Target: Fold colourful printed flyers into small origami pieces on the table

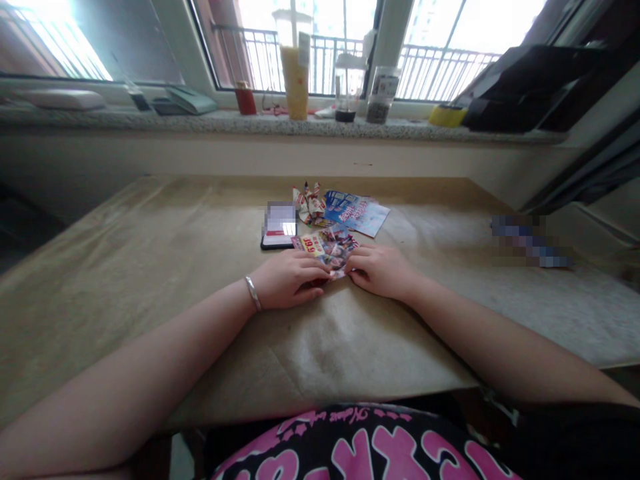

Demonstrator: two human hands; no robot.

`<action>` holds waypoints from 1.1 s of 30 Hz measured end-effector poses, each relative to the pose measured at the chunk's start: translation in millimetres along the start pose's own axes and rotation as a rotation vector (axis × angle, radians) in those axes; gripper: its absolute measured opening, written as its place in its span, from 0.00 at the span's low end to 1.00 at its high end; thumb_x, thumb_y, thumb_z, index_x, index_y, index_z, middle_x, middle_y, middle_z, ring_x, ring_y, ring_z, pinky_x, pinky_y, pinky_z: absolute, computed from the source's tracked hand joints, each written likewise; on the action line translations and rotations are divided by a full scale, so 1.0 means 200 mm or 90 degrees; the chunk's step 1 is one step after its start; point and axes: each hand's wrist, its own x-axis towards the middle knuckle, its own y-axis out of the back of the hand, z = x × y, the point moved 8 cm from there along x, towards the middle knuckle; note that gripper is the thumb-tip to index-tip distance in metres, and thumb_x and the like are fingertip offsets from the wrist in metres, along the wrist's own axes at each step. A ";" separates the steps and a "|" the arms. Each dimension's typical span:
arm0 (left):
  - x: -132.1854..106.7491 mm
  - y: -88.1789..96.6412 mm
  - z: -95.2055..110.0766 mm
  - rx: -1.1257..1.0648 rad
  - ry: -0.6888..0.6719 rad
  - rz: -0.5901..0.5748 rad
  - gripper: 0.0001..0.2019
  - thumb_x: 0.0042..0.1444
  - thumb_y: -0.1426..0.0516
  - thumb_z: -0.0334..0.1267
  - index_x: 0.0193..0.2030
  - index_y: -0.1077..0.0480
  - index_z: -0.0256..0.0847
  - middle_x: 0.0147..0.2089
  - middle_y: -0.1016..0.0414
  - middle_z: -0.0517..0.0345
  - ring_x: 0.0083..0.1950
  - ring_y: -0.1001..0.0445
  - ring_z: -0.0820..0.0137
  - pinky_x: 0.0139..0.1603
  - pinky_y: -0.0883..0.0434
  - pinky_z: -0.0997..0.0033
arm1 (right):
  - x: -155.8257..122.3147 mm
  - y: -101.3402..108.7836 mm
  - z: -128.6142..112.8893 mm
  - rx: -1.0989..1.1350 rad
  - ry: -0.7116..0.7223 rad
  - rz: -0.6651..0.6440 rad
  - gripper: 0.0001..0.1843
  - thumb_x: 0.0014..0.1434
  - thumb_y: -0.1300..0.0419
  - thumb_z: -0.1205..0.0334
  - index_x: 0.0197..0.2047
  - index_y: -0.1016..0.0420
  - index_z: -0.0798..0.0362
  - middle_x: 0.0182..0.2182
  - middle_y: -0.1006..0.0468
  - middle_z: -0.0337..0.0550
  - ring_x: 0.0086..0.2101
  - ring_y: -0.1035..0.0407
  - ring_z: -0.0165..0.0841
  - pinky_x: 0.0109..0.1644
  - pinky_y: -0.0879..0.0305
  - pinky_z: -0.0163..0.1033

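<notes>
A colourful printed flyer (327, 245) with yellow and red figures on it lies in front of me, between both hands. My left hand (285, 279), a silver bangle at its wrist, has its fingers over the flyer's near left edge and its thumb just below. The curled fingers of my right hand (383, 269) pinch the flyer's near right corner. A phone (280, 230) with a lit, partly blurred screen rests just beyond my left hand. Behind the flyer sit a folded paper piece with pointed tips (310, 203) and several blue leaflets (357, 213), overlapping.
The table (200, 227) has a tan cover and backs onto a granite windowsill (190, 123). Along the sill stand a tall yellow drink cup (295, 80), clear cups, a red-capped container (245, 98), yellow tape (449, 115) and a black bag (525, 87). A pixelated item (530, 241) lies far right.
</notes>
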 end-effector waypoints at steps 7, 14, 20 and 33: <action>0.00 0.00 0.01 -0.071 -0.026 0.013 0.14 0.59 0.47 0.38 0.50 0.28 0.43 0.52 0.25 0.51 0.52 0.27 0.64 0.54 0.30 0.60 | 0.00 0.01 0.00 0.009 0.002 -0.004 0.08 0.57 0.45 0.64 0.35 0.25 0.50 0.34 0.22 0.43 0.37 0.31 0.34 0.39 0.39 0.37; 0.00 0.00 0.00 -0.085 0.013 0.018 0.12 0.61 0.49 0.36 0.48 0.27 0.40 0.51 0.24 0.52 0.51 0.28 0.65 0.54 0.31 0.61 | 0.00 0.01 -0.01 0.018 0.004 0.016 0.10 0.62 0.48 0.61 0.37 0.25 0.50 0.36 0.22 0.44 0.39 0.32 0.35 0.41 0.38 0.37; 0.01 -0.02 -0.01 -0.096 0.052 0.015 0.12 0.60 0.49 0.34 0.48 0.29 0.40 0.51 0.24 0.53 0.51 0.29 0.66 0.55 0.33 0.61 | 0.01 0.01 0.00 0.027 -0.014 0.037 0.10 0.62 0.48 0.62 0.37 0.26 0.51 0.34 0.23 0.44 0.38 0.32 0.35 0.40 0.38 0.37; 0.02 -0.03 -0.01 -0.119 0.036 0.022 0.13 0.62 0.52 0.33 0.49 0.29 0.40 0.53 0.26 0.51 0.57 0.31 0.67 0.60 0.34 0.62 | -0.01 -0.02 0.17 0.158 -0.201 0.087 0.05 0.55 0.42 0.63 0.36 0.26 0.51 0.33 0.23 0.42 0.35 0.30 0.34 0.39 0.36 0.37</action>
